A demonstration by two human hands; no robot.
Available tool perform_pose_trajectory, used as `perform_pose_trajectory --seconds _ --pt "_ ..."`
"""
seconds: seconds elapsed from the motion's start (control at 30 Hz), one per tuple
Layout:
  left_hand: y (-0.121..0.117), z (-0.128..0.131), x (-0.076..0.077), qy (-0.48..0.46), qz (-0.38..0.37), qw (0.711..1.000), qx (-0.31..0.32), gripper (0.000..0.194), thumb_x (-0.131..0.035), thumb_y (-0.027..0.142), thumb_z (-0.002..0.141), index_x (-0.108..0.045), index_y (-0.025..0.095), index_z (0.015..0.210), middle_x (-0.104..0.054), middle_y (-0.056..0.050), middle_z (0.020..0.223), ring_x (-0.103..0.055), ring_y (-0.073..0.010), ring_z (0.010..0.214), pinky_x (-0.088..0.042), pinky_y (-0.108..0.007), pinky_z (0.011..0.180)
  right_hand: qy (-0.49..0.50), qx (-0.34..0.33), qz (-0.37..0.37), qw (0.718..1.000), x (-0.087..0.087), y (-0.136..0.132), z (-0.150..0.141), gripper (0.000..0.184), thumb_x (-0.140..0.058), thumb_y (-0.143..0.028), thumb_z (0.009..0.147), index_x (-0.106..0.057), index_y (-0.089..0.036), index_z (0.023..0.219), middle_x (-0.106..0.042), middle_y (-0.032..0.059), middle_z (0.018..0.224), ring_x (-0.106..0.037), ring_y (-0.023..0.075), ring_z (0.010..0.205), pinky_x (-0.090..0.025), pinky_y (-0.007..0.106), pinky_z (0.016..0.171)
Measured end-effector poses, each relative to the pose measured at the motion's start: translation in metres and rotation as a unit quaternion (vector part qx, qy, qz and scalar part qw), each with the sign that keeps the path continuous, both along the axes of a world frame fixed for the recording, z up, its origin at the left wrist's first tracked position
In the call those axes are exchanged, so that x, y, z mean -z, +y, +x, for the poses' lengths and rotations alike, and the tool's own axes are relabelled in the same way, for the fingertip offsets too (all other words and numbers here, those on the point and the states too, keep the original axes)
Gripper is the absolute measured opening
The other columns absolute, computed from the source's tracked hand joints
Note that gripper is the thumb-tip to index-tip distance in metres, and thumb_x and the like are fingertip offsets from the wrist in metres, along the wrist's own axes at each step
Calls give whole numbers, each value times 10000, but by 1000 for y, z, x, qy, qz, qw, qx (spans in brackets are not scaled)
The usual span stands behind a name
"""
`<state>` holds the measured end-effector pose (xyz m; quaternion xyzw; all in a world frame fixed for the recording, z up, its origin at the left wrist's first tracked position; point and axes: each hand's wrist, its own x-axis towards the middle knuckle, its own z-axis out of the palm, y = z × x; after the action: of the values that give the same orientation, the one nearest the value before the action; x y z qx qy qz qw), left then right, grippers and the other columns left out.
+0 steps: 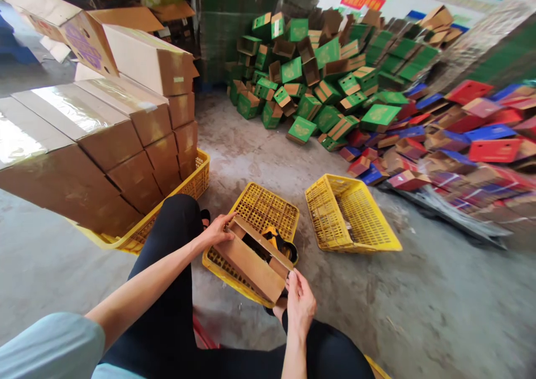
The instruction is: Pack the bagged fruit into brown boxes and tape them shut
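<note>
Probably light for its size, the carton (250, 264) should feel stiff along its folds but springy at the loose flaps, with cardboard dry enough not to slip. Its corners and end walls look the best places to take hold; a squeeze on the middle of the long sides might bow them in. It is plain brown, long and narrow, with a dark gap running down its partly open top (what is inside, I cannot tell). It lies over a yellow crate (288, 214) between the knees, slanting from ten o'clock to four.

The left hand (216, 230) is closed on the ten o'clock end, thumb and fingers spread over the edge. The right hand (300, 301) has a narrow pinch on the four o'clock corner. Just beside the carton, at one o'clock, sits a yellow and black tool (274, 237), perhaps a tape dispenser. Another yellow crate (324, 209) stands at two o'clock, and stacked brown boxes (111, 139) rise at ten
</note>
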<state>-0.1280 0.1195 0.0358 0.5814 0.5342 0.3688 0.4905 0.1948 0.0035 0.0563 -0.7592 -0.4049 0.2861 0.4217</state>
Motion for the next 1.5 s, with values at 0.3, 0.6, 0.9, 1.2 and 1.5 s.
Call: perform_pose_trajectory --seconds 0.3,0.6,0.9,1.2,1.5 --pt "-4 0 -2 37 -5 999 9 739 -776 163 665 -644 154 1392 -680 -47 992 -620 -205 885 -496 -308 863 -83 -10 -4 996 5 0 4 655 -617 -760 803 -774 -180 1064 -811 153 958 -775 324 899 -582 379 781" --pt "-5 -1 -4 46 -14 998 27 651 -753 196 706 -689 115 1349 -739 -58 960 -666 -220 842 -497 -289 778 -91 -20 -27 995 8 2 3 643 -590 -745 778 -756 -178 1032 -807 146 938 -761 301 826 -566 390 807" --pt "-4 -1 -1 -8 -49 999 -5 585 -792 283 727 -724 122 1286 -753 -72 969 -669 -225 843 -511 -311 787 -113 -37 -14 993 11 3 1 642 -521 -751 789 -754 -197 1015 -798 130 913 -736 283 777 -542 376 757" --pt "-4 2 6 29 -36 998 -53 473 -783 292 726 -791 130 1170 -748 -114 1100 -678 -272 978 -525 -340 877 -128 -54 -26 990 8 3 -1 646 -540 -771 785 -770 -198 973 -770 129 960 -700 257 759 -533 370 791" --pt "-2 1 7 13 -34 997 -61 407 -786 251 714 -804 144 1107 -755 -104 1074 -686 -260 951 -531 -341 867 -124 -60 -37 990 16 3 3 651 -585 -765 752 -763 -194 1008 -754 120 973 -689 250 753 -523 378 782"
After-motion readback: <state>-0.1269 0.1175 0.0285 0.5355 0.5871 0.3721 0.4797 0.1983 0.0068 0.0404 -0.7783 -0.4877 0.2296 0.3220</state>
